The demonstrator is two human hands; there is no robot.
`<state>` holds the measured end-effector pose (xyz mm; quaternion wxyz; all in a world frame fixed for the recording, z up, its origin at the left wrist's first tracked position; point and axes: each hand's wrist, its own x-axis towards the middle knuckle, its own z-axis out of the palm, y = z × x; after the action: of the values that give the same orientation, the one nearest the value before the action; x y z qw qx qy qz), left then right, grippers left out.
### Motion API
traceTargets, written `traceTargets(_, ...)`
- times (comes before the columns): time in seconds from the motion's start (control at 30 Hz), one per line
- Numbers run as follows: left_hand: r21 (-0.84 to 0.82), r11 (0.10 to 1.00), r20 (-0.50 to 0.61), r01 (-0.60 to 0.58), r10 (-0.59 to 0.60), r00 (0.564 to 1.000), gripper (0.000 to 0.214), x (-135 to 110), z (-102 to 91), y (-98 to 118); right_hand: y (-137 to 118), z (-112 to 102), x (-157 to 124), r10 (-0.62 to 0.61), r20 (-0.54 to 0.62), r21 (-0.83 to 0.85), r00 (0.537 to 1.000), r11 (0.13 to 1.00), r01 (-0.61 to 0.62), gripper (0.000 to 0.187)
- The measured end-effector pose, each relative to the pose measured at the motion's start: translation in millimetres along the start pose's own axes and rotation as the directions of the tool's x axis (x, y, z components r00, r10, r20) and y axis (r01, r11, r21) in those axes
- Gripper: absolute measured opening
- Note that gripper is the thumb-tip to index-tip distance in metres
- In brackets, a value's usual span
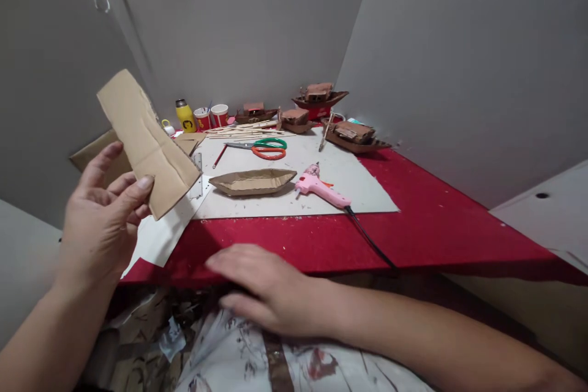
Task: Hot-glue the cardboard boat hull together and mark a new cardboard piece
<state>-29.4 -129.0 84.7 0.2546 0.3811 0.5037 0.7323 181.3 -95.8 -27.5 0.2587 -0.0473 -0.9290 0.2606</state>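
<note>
My left hand pinches a creased strip of brown cardboard between thumb and fingers, raised above the left side of the table. At the table's front edge, over my lap, my right hand lies with fingers stretched out and thumb apart, holding nothing that I can see. Its fingertips are slightly blurred. Beyond it, a small cardboard boat hull sits on the white board. To the hull's right lies a pink glue gun. Green-and-orange scissors rest behind the hull, beside a red pencil.
Several finished brown model boats stand along the back. Thin wooden sticks, red paper cups and a yellow bottle are at the back left. A clear ruler lies near the cardboard. The glue gun's cord crosses the red tablecloth.
</note>
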Motion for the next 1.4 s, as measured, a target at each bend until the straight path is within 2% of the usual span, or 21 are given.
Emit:
traceTargets(0.03,-0.002,1.000,0.003,-0.005,0.005,1.000,0.070,0.6,-0.8,-3.5,5.5,-12.3,-13.1,0.141,-0.037,-0.049,0.989,0.989,-0.143,0.051)
traceTargets(0.1,-0.005,1.000,0.028,-0.017,0.018,0.999,0.078,0.8,0.4,-12.8,11.2,-30.8,-34.8,0.376,-0.031,-0.176,0.926,0.910,-0.375,0.057)
traceTargets(0.13,0.007,1.000,0.049,-0.010,0.010,0.999,0.080,0.2,2.3,-18.1,11.0,-36.3,-42.2,0.440,-0.021,-0.211,0.898,0.876,-0.434,0.058)
traceTargets(0.17,0.014,1.000,0.074,0.005,-0.006,0.997,0.081,-0.6,5.0,-23.5,9.2,-39.3,-46.7,0.429,0.022,-0.202,0.903,0.886,-0.416,0.060)
traceTargets(0.23,0.000,1.000,0.140,0.028,-0.028,0.990,0.081,-2.8,11.7,-33.7,3.0,-39.7,-47.4,0.283,0.117,-0.048,0.952,0.959,-0.279,0.052)
traceTargets(0.27,0.001,0.998,0.185,0.065,-0.064,0.981,0.076,-4.1,15.2,-38.0,0.4,-38.5,-44.0,0.227,0.099,0.068,0.969,0.970,-0.235,0.046)
traceTargets(0.3,0.005,0.995,0.227,0.103,-0.102,0.969,0.069,-5.5,18.6,-41.6,-1.1,-37.4,-38.8,0.246,0.007,0.176,0.969,0.954,-0.244,0.040)
traceTargets(0.33,0.007,0.991,0.275,0.136,-0.132,0.952,0.063,-7.1,21.7,-44.5,-0.9,-36.9,-32.0,0.321,-0.102,0.286,0.942,0.916,-0.281,0.038)
traceTargets(0.4,-0.007,0.983,0.342,0.185,-0.171,0.924,0.054,-11.1,26.8,-48.6,4.1,-39.4,-16.6,0.516,-0.257,0.516,0.817,0.788,-0.335,0.042)
traceTargets(0.43,-0.005,0.980,0.375,0.201,-0.185,0.909,0.050,-13.2,29.0,-50.0,8.3,-42.3,-9.0,0.583,-0.268,0.616,0.767,0.716,-0.329,0.045)
traceTargets(0.47,-0.001,0.977,0.405,0.212,-0.193,0.894,0.046,-15.3,30.9,-51.1,12.7,-45.9,-2.1,0.618,-0.251,0.691,0.745,0.654,-0.310,0.048)
traceTargets(0.53,0.019,0.975,0.466,0.221,-0.204,0.861,0.037,-18.2,34.8,-52.9,20.3,-53.3,8.1,0.623,-0.205,0.772,0.755,0.577,-0.267,0.046)
traceTargets(0.63,0.046,0.977,0.541,0.210,-0.201,0.816,0.029,-18.1,41.9,-54.6,24.5,-59.7,14.6,0.610,-0.178,0.799,0.772,0.548,-0.249,0.039)
traceTargets(0.7,0.070,0.976,0.576,0.206,-0.208,0.791,0.029,-15.9,47.2,-55.1,23.3,-59.6,14.8,0.606,-0.180,0.789,0.775,0.560,-0.255,0.037)
traceTargets(0.87,0.101,0.957,0.670,0.273,-0.268,0.693,0.029,-9.4,56.5,-55.2,19.7,-53.9,12.7,0.568,-0.195,0.725,0.800,0.632,-0.273,0.034)
traceTargets(0.97,0.088,0.951,0.690,0.297,-0.273,0.671,0.028,-3.7,57.9,-56.0,21.3,-52.6,13.3,0.558,-0.223,0.694,0.799,0.667,-0.272,0.034)
traceTargets(1.1,0.100,0.934,0.687,0.343,-0.314,0.655,0.028,7.6,59.1,-59.4,26.1,-54.1,15.7,0.563,-0.232,0.693,0.793,0.668,-0.272,0.033)
traceTargets(1.3,0.139,0.914,0.752,0.381,-0.348,0.560,0.032,20.3,62.1,-65.4,35.7,-53.6,18.3,0.600,-0.198,0.681,0.775,0.653,-0.331,0.038)
traceTargets(1.4,0.161,0.906,0.751,0.391,-0.370,0.547,0.035,21.6,61.6,-68.5,41.8,-57.2,17.8,0.606,-0.182,0.648,0.774,0.666,-0.369,0.042)
